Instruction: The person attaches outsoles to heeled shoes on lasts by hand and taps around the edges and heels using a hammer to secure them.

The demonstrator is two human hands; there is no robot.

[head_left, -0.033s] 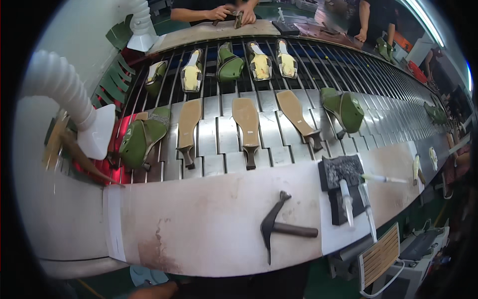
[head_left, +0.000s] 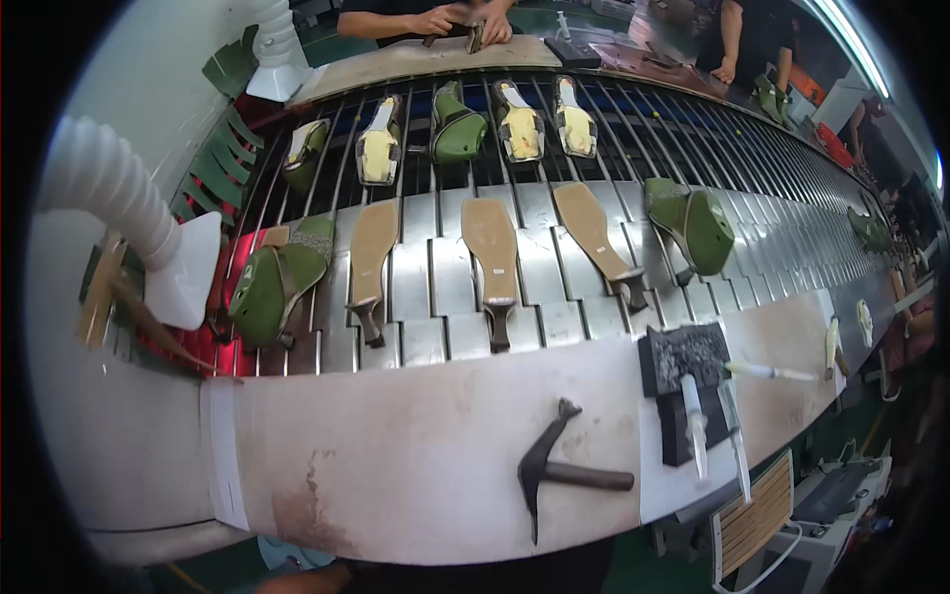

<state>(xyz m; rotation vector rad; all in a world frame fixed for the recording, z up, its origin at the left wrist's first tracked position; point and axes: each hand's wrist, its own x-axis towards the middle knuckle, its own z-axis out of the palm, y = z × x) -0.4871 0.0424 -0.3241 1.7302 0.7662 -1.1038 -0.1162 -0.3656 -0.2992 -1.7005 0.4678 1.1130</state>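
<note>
Neither of my hands shows; a patch of bare skin, perhaps part of my left arm, appears below the bench at the lower edge, with no fingers visible. On the pale bench (head_left: 416, 445) in front of me lies a hammer (head_left: 534, 467), its dark handle pointing right. Beyond it, on the slatted metal conveyor (head_left: 426, 337), stand several shoe parts. Three tan soles with heels (head_left: 490, 243) lie between a green shoe (head_left: 272, 287) on the left and another green shoe (head_left: 698, 233) on the right.
Right of the hammer, syringes (head_left: 697, 431) lean on a black block (head_left: 683, 356). Farther back, more shoes (head_left: 520, 129) sit on bars. A white duct hood (head_left: 183, 272) hangs at left. Across the conveyor, a person's hands (head_left: 465, 28) hold a tool and a small piece.
My view has shifted slightly, so the bench, hammer and syringes appear a little lower. Nothing on the bench has been taken up or put down.
</note>
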